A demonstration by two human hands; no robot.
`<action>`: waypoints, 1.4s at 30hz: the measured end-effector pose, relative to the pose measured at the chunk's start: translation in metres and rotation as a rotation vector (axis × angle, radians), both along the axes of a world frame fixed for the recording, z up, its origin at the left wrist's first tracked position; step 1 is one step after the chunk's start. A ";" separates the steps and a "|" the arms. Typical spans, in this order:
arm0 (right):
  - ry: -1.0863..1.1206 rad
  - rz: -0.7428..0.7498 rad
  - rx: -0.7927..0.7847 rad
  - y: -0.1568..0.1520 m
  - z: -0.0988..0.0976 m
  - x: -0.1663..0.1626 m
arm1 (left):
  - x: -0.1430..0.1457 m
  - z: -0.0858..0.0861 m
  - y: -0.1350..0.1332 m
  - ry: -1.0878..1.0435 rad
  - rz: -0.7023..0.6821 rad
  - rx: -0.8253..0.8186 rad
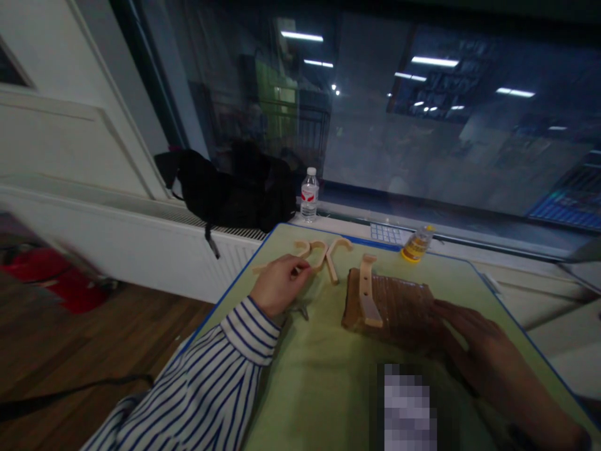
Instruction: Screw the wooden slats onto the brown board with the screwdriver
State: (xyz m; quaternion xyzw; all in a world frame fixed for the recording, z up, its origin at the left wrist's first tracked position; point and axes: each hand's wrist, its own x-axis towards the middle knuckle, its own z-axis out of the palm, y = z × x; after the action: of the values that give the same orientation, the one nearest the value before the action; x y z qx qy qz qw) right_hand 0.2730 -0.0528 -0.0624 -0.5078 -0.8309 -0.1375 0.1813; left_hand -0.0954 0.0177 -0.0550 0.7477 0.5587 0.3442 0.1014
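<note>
My left hand (pixel 282 282), in a striped cuff, is over the left part of the table with thumb and fingers pinched together. Curved light-wood hook pieces (pixel 332 266) lie just beyond its fingertips; whether it grips one is hidden. A small grey metal piece (pixel 303 310) lies below that hand. To the right is a brown block (pixel 404 304) that looks like taped cardboard. A wooden piece with holes and a curved end (pixel 367 291) lies across its left part. My right hand (pixel 474 338) touches the block's right end, fingers stretched out; its thumb side is dim.
The green table (pixel 319 376) has a blue edge. At its back stands a small yellow-capped bottle (pixel 417 244). A water bottle (pixel 308 195) and a black bag (pixel 235 191) are by the window, above a radiator. A red fire extinguisher (pixel 56 275) is on the floor at left.
</note>
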 end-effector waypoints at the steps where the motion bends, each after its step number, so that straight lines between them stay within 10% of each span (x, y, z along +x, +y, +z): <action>1: -0.022 0.031 -0.018 0.001 0.008 -0.001 | 0.002 -0.001 -0.001 0.029 -0.024 0.002; 12: -0.024 0.179 -0.240 0.105 0.087 -0.049 | 0.034 -0.006 0.006 0.297 -0.251 -0.044; 23: 0.004 0.381 -0.421 0.213 0.053 -0.094 | 0.038 -0.023 0.025 0.250 -0.309 -0.067; 32: 0.044 0.456 -0.507 0.231 0.023 -0.109 | 0.034 -0.023 0.024 0.147 -0.256 -0.049; 42: 0.224 0.425 -0.265 0.207 0.072 -0.104 | 0.036 -0.019 0.023 -0.212 -0.148 0.048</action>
State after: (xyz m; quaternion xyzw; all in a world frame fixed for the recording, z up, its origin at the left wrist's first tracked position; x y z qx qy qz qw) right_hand 0.1692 0.1546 0.0094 -0.3532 -0.9043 0.0708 0.2289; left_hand -0.0592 0.0407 -0.0738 0.7486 0.4795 0.4262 0.1672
